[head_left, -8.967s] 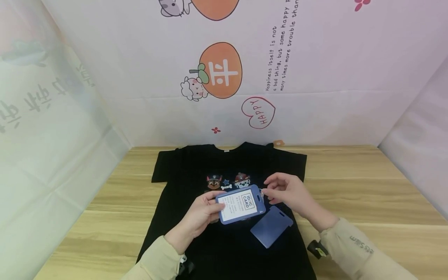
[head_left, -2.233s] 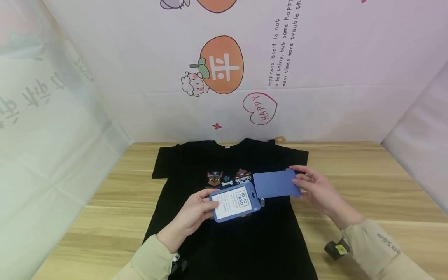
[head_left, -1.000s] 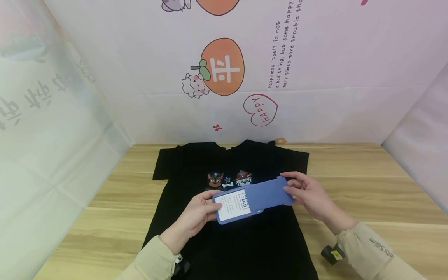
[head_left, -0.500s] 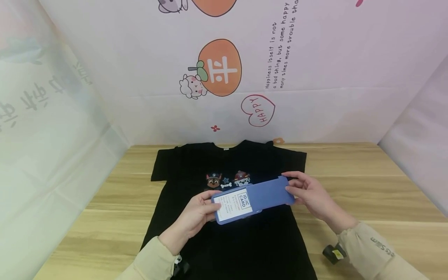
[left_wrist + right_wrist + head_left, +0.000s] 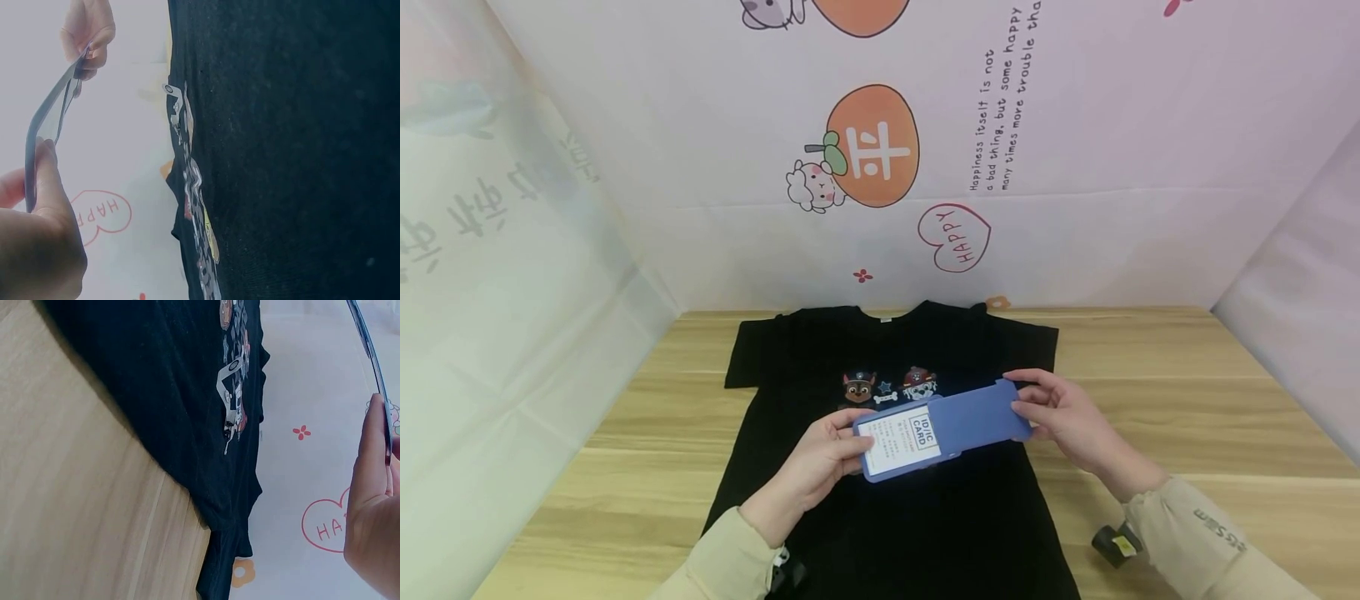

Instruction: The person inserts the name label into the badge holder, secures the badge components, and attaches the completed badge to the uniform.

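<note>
My left hand (image 5: pixel 823 458) pinches the left end of a blue ID card holder (image 5: pixel 880 477), thumb on top of its white "ID/IC CARD" insert (image 5: pixel 895 446). My right hand (image 5: pixel 1067 417) pinches the tabbed right end of a flat blue cover (image 5: pixel 973 417). The cover overlaps the holder's right end, hiding its slot. Both are held above a black T-shirt (image 5: pixel 880 533) with cartoon dogs printed on its chest. In the right wrist view, a badge clip (image 5: pixel 231 425) with a clear snap strap (image 5: pixel 232 367) lies on the shirt; the holder and cover hide it in the head view.
The T-shirt lies spread on a wood-grain table (image 5: pixel 1187 400). Behind it hangs a white printed cloth (image 5: pixel 737 250), and further white cloth (image 5: pixel 550 317) closes off the left side. A black wrist camera (image 5: pixel 1116 543) sits at the right cuff.
Earlier my right hand was at the clip and the cover lay on the shirt. Then the right hand lifted the cover and laid it over the holder's right end. Lately it shifted slightly right.
</note>
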`<action>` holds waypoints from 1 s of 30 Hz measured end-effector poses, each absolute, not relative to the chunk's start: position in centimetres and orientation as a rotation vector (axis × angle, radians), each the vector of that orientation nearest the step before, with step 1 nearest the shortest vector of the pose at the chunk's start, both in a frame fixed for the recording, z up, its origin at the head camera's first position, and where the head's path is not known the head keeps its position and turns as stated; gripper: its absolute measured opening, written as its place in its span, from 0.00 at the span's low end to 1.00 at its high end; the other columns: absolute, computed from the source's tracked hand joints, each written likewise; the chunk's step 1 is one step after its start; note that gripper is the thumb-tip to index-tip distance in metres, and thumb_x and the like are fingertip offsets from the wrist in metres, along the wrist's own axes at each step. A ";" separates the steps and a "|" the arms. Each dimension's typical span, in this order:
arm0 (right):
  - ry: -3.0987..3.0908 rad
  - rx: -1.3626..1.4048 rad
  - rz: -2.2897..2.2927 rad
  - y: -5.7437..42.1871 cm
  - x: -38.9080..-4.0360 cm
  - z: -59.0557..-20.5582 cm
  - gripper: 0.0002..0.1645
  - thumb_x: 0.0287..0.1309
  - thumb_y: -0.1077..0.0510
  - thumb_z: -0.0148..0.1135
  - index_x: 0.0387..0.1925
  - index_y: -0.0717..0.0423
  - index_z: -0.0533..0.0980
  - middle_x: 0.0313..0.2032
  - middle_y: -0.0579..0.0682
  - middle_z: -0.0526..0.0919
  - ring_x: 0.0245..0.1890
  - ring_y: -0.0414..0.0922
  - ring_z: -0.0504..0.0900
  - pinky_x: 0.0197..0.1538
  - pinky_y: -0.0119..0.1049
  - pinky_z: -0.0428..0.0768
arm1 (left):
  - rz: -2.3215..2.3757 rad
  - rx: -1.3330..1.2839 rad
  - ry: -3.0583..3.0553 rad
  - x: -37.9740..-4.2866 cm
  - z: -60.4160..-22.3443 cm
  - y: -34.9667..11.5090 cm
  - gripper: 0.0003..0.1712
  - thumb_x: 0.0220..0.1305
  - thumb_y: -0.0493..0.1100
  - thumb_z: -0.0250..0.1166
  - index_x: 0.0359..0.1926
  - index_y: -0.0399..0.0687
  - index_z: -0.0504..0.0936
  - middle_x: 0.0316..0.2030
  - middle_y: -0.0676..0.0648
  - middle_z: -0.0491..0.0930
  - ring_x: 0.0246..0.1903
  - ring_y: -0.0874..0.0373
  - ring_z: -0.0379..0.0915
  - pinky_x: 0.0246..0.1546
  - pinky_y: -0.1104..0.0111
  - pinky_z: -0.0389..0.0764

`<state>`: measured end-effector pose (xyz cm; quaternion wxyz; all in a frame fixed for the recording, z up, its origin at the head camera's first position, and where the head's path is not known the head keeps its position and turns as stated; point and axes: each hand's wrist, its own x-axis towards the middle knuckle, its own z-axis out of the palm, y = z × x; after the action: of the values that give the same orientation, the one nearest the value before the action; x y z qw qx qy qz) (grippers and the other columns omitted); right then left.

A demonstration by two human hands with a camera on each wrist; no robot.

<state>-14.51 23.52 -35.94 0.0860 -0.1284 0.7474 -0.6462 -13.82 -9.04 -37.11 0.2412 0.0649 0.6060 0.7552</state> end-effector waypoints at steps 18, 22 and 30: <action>2.223 -0.370 -1.911 23.2 -14.4 -36.0 0.30 0.66 0.64 0.51 0.64 0.73 0.55 0.36 0.41 0.81 0.37 0.37 0.80 0.39 0.39 0.84 | 2.066 0.175 1.665 -13.6 -37.0 -8.9 0.27 0.65 0.30 0.54 0.64 0.30 0.61 0.51 0.36 0.80 0.43 0.57 0.82 0.45 0.64 0.82; 2.217 -0.369 -1.912 23.1 -14.3 -36.0 0.29 0.66 0.64 0.51 0.64 0.74 0.55 0.35 0.41 0.81 0.37 0.37 0.81 0.39 0.39 0.84 | 2.070 0.173 1.663 -13.6 -37.1 -8.8 0.27 0.65 0.29 0.54 0.64 0.30 0.61 0.50 0.37 0.80 0.42 0.58 0.82 0.45 0.64 0.82; 2.219 -0.353 -1.905 22.9 -14.2 -36.2 0.29 0.66 0.64 0.51 0.63 0.73 0.56 0.35 0.42 0.80 0.38 0.38 0.80 0.41 0.41 0.84 | 2.066 0.181 1.664 -13.5 -37.1 -8.9 0.26 0.65 0.30 0.54 0.63 0.30 0.62 0.51 0.37 0.80 0.43 0.57 0.81 0.46 0.64 0.81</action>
<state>-14.16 22.88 -36.17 0.0975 -0.1191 0.7497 -0.6436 -13.53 -8.88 -37.14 0.2391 0.0661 0.6077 0.7544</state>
